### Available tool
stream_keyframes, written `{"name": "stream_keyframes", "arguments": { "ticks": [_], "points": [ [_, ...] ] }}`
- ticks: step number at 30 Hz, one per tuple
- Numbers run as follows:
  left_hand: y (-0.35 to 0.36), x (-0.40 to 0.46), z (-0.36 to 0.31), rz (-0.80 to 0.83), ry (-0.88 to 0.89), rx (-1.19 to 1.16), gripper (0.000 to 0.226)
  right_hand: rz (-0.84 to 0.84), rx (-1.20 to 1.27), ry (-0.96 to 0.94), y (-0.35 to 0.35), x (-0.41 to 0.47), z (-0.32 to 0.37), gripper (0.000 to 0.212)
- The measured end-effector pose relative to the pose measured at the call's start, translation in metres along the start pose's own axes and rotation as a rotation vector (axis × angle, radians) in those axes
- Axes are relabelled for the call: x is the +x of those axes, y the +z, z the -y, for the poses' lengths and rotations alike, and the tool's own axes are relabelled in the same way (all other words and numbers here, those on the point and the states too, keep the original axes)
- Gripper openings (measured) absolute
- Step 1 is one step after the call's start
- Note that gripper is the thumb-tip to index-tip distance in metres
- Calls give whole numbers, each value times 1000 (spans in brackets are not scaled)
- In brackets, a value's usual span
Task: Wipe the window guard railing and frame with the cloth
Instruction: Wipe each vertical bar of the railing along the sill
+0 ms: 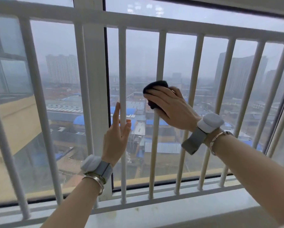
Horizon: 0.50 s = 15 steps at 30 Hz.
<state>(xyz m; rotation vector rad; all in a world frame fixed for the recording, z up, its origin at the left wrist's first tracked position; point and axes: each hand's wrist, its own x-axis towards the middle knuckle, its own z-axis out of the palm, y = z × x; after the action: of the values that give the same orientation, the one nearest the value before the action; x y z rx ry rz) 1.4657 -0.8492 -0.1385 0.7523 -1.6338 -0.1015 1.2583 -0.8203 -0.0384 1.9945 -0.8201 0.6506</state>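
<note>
Sill: a pale window sill [154,213] runs across the bottom of the view, nearest the camera, with faint yellowish stains near its middle.
Wrists: each forearm wears a grey strap with a white padded unit and a metal bangle – left wristband [95,165], right wristband [209,122].
Left hand: the left hand [117,137] is raised with fingers straight and relaxed, holding nothing; its fingertips [117,106] touch the side of one white bar [123,76], with other fingers lying behind that bar.
Right hand: the right hand [169,106] grips a dark cloth [154,88], fingers curled over it and pressing it around the next bar [161,55] to the right, about halfway up.
Cloth: bunched and wrapped against that bar – part shows above the fingers and part below them.
Railing: a white window guard railing [146,18] of upright round bars between a top rail and a bottom rail just above the sill.
Frame: a wide white window frame [93,96] upright stands behind the bars, left of the left hand, edged by a dark seal.
Beyond the glass: hazy grey sky, tall buildings [62,69], and low blue roofs [129,111] far below.
</note>
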Motion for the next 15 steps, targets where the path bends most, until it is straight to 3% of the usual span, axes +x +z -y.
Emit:
{"name": "stream_keyframes", "arguments": {
  "ticks": [6, 9, 15],
  "points": [
    [4, -20, 9, 11, -51, -26, 60, -8, 107, 120, 47, -42, 50, 38],
    [9, -40, 17, 20, -92, -29, 61, 72, 157, 156, 73, -83, 82, 38],
    [11, -69, 30, 53, -120, -17, 61, 384, 118, -97, 99, -144, 107, 50]
  ]
}}
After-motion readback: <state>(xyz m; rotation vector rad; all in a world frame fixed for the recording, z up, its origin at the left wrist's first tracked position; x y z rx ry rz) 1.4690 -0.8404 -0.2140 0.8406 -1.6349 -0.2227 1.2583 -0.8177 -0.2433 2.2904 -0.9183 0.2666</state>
